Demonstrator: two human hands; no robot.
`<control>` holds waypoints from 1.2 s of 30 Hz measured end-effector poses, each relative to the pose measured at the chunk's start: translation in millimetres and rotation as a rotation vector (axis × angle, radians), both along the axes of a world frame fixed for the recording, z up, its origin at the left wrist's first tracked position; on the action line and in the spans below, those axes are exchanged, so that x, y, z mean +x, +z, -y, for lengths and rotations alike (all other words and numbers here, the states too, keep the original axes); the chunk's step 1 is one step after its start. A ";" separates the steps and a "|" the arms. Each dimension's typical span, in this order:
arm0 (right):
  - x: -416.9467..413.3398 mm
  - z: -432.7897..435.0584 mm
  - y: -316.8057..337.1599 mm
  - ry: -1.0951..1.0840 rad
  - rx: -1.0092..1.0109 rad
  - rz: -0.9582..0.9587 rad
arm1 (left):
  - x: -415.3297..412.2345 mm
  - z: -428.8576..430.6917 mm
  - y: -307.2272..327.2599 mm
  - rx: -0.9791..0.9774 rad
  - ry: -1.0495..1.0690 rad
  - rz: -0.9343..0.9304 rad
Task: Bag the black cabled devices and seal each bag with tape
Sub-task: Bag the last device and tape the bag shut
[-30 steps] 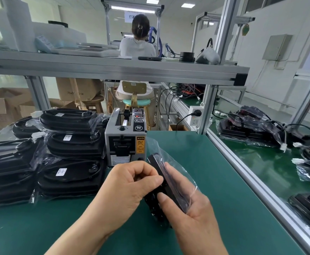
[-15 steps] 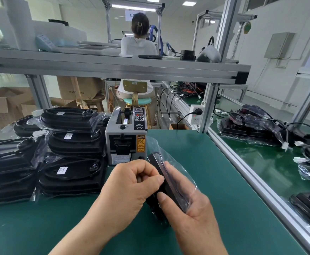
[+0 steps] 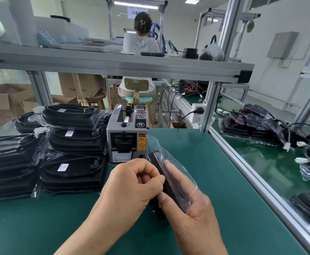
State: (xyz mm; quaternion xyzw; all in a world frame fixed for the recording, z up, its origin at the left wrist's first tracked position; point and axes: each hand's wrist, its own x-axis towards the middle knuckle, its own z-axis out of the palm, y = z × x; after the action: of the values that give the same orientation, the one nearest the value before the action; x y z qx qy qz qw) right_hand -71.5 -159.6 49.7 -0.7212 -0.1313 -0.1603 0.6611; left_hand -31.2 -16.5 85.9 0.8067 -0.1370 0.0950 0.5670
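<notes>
Little is changing: near the tape machine (image 3: pixel 127 137) my right hand (image 3: pixel 196 214) is still gripping the black device (image 3: pixel 159 162), my left hand (image 3: pixel 132 184) is pinching its bag (image 3: pixel 183 175); taping is probably coming.

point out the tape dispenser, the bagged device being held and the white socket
tape dispenser (image 3: pixel 127 141): head view, front face
bagged device (image 3: pixel 157 160): head view, black top edge
white socket (image 3: pixel 199 119): head view, lower face

Label (image 3: pixel 142 142) on tape dispenser (image 3: pixel 122 142) reads "CAUTION"; cardboard box (image 3: pixel 80 85) shows "75x3…CM" (partly hidden).
</notes>
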 end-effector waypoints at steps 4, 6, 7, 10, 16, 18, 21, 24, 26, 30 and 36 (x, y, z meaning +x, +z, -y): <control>-1.2 0.1 1.0 0.019 0.014 0.008 | -2.1 0.2 -4.9 0.004 0.036 0.009; -0.7 -0.1 0.2 0.020 0.012 0.013 | -2.5 0.5 -6.9 0.001 0.044 0.008; -0.1 -0.4 -0.2 0.019 0.011 0.018 | -2.2 1.0 -7.5 -0.010 0.047 0.005; 1.1 -0.4 -0.3 0.012 0.008 0.030 | -0.3 1.4 -6.7 -0.036 0.061 0.000; 2.2 -1.6 -1.4 0.007 -0.013 0.025 | 2.0 0.4 -6.4 -0.009 0.052 0.009; 2.2 -2.1 -2.1 0.010 -0.007 0.022 | 3.3 0.2 -6.4 -0.012 0.049 0.016; 2.5 -2.7 -0.8 0.002 -0.013 0.032 | 7.3 -0.4 -5.2 0.005 0.067 0.022; 2.7 -2.7 0.9 0.008 -0.015 0.037 | 9.3 -0.1 -3.9 0.003 0.057 0.001; 2.6 -2.3 0.8 0.004 -0.009 0.034 | 8.9 -0.8 -3.1 0.008 0.029 -0.006; 2.4 -1.5 -1.4 0.013 0.036 0.027 | 9.0 -3.1 -1.8 0.019 -0.016 -0.027; 2.5 -1.9 -3.9 -0.005 0.027 0.023 | 8.9 -6.1 2.4 0.022 -0.063 -0.067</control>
State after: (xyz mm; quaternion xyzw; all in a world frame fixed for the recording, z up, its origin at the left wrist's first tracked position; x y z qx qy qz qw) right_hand -69.1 -157.7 45.7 -0.7107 -0.1349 -0.1717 0.6687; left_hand -22.3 -10.3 88.3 0.8110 -0.1441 0.0485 0.5650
